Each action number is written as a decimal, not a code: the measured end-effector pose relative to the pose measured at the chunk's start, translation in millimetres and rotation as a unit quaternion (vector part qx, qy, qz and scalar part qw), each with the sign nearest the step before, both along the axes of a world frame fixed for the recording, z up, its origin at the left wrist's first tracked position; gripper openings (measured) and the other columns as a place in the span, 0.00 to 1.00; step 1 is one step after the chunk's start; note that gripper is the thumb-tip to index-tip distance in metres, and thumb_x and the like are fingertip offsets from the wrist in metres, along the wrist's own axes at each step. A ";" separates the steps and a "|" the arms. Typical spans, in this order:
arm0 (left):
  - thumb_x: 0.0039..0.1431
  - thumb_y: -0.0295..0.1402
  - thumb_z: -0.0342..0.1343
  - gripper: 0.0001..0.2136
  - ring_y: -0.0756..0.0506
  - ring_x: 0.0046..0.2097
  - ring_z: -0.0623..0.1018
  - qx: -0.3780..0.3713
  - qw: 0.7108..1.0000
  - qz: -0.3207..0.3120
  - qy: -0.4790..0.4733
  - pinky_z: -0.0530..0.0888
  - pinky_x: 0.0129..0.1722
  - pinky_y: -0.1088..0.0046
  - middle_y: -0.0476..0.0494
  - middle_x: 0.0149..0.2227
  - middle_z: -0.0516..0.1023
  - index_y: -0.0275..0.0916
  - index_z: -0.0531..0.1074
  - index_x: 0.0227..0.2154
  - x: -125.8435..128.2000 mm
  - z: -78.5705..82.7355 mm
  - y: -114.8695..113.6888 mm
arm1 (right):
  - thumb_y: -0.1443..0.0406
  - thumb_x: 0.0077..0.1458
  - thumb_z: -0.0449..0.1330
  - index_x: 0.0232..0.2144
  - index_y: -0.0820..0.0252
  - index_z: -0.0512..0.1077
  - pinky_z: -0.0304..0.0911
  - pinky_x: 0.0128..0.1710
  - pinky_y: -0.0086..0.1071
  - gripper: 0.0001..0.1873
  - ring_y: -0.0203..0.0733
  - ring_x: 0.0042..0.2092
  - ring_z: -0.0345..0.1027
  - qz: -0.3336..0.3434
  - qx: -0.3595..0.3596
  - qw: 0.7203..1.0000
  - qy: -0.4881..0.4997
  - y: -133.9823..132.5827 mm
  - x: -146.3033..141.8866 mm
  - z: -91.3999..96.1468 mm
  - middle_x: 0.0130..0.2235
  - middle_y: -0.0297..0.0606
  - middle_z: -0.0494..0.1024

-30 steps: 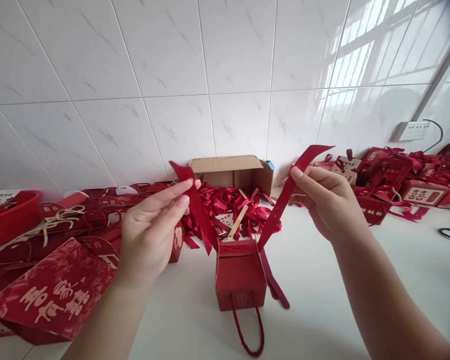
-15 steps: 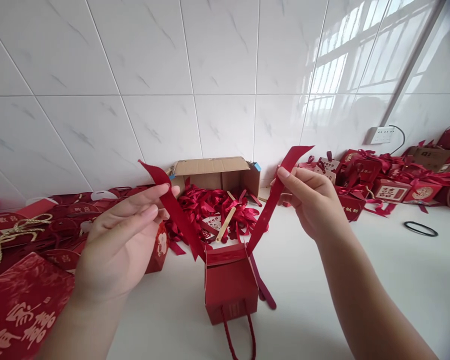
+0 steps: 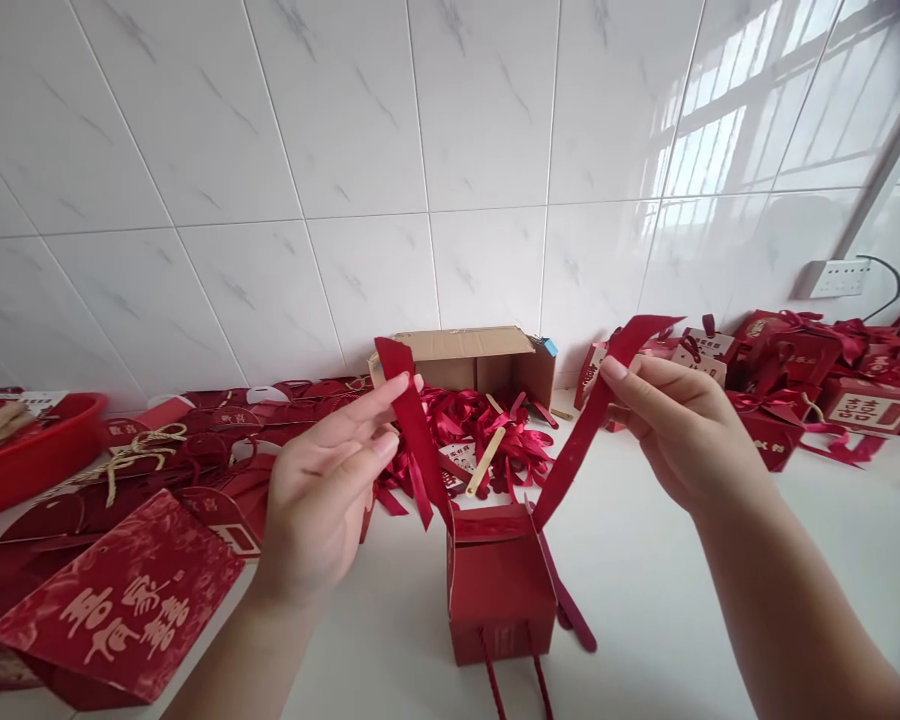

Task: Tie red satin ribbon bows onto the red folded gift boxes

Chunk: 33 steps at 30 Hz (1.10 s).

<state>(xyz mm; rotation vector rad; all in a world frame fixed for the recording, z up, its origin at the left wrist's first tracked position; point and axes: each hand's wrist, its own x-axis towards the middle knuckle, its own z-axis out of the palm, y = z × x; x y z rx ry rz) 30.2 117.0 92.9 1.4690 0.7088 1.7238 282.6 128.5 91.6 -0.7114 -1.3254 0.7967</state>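
Note:
A small red gift box (image 3: 502,580) stands on the white table between my hands, with a twisted red cord handle (image 3: 490,672) hanging toward me. A wide red ribbon (image 3: 576,445) runs through its top, and its two ends rise in a V. My left hand (image 3: 322,490) holds the left end near its tip by the fingers, the thumb apart from it. Between thumb and fingers, my right hand (image 3: 682,425) pinches the right end, whose tip sticks out above. Beside the box lies a thin dark-red object (image 3: 574,610), partly hidden behind it.
Behind stands an open cardboard box (image 3: 465,345) with loose red ribbons (image 3: 521,455) and a gold strip (image 3: 486,462). Red boxes crowd the left, including a large one with writing (image 3: 120,610), near a red basin (image 3: 82,430). More ribboned boxes (image 3: 802,350) line the right by a socket (image 3: 834,278).
The view has turned left, so everything sits further right and the red basin shows more fully. Both hands still hold the ribbon ends; the left end now stands more upright.

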 end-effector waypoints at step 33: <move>0.52 0.25 0.59 0.12 0.48 0.43 0.78 -0.003 1.000 0.007 -0.011 0.74 0.48 0.73 0.51 0.35 0.82 0.46 0.79 0.38 3.5 4.7 -2.0 | 0.55 0.50 0.65 0.20 0.58 0.72 0.65 0.29 0.32 0.16 0.36 0.28 0.66 -0.002 0.005 1.000 0.007 -3.4 3.9 3.5 0.26 0.35 0.73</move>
